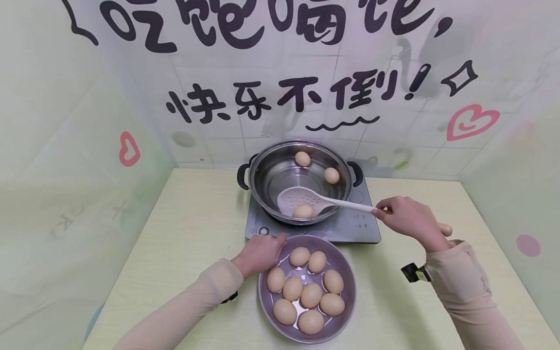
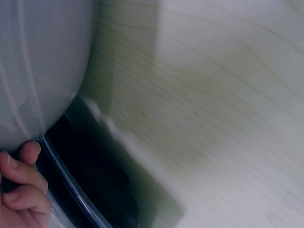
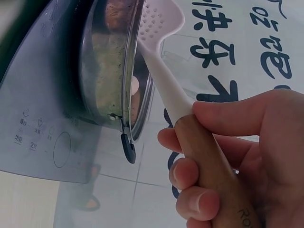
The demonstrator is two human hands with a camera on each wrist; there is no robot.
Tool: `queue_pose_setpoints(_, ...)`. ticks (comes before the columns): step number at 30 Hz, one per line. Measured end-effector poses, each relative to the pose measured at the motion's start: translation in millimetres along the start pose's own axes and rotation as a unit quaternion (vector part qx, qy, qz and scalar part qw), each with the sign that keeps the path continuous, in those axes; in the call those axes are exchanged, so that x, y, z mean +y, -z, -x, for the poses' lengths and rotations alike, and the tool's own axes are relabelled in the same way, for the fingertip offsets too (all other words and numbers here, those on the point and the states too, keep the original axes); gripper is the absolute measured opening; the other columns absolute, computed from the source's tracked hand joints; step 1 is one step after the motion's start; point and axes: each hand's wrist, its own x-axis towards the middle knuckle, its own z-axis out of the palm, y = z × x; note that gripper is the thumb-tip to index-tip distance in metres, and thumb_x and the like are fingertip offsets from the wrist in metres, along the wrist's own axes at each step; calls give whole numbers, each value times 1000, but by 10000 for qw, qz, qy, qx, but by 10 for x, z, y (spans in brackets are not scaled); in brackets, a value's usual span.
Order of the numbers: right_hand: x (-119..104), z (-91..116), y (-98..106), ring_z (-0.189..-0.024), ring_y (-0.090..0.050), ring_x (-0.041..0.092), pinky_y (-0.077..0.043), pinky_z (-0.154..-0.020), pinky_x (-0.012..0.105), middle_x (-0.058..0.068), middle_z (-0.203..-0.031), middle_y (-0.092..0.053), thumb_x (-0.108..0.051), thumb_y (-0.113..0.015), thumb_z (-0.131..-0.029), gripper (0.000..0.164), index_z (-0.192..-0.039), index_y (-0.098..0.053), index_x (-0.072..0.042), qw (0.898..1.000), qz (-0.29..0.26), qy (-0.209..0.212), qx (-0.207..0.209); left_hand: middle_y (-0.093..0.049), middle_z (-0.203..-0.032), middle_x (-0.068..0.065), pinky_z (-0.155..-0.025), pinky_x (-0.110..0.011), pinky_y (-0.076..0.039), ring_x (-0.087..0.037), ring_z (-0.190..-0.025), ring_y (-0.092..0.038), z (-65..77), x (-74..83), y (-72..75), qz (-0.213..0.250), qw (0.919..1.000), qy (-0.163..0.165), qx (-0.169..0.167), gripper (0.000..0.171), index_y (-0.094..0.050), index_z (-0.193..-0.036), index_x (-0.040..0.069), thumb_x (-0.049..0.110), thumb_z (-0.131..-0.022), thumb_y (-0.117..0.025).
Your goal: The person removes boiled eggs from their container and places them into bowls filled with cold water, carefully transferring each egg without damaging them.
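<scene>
My right hand [image 1: 404,216] grips the wooden handle [image 3: 209,166] of a white slotted spoon [image 1: 302,197]. The perforated head of the spoon is over the near side of a steel pot [image 1: 280,170], and an egg [image 1: 303,211] lies in it. Two more eggs sit inside the pot, one egg [image 1: 302,158] at the back and another egg [image 1: 332,175] at the right. With curled fingers, my left hand [image 1: 261,253] holds the upper left rim of a purple-grey bowl [image 1: 350,287]. Several eggs [image 1: 311,295] lie in that bowl.
Under the pot is a grey induction cooker [image 1: 345,231] with printed controls. Black handles, such as the left handle [image 1: 243,176], stick out from the pot's sides. Behind the light wooden table [image 1: 192,214] stands a wall covering [image 1: 210,155] with lettering.
</scene>
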Motion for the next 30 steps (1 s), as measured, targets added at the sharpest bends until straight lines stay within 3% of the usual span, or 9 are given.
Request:
queue_pose_setpoints(15, -28, -65, 23, -52, -43, 13, -32, -46, 29, -1, -56, -47, -28, -52, -89, 25, -88, -68, -8, 9973, -410, 43, -614, -54, -53, -3, -40, -33, -39, -23, -50, -57, 3, -16, -11, -15, 9999, -49, 95, 14, -48, -86, 12, 23, -93, -45)
queue_pose_setpoints(23, 12, -124, 4, -41, -37, 9, -32, -41, 25, 0, -50, -44, -20, -46, -91, 26, -85, -63, 0, 9826, -1313, 29, -1311, -54, -53, -3, -40, -33, -39, -23, -50, -56, -4, -11, -15, 28, 10000, -64, 64, 14, -49, -86, 11, 23, -93, -45)
queue_pose_setpoints(30, 55, -119, 13, -39, -33, 7, -30, -39, 23, -2, -49, -42, -21, -44, -91, 29, -83, -62, 0, 9766, -1573, 271, -1441, -53, -53, -3, -40, -33, -39, -23, -50, -56, 1, -12, -13, 3, 9999, -71, 75, 15, -48, -85, 11, 23, -93, -45)
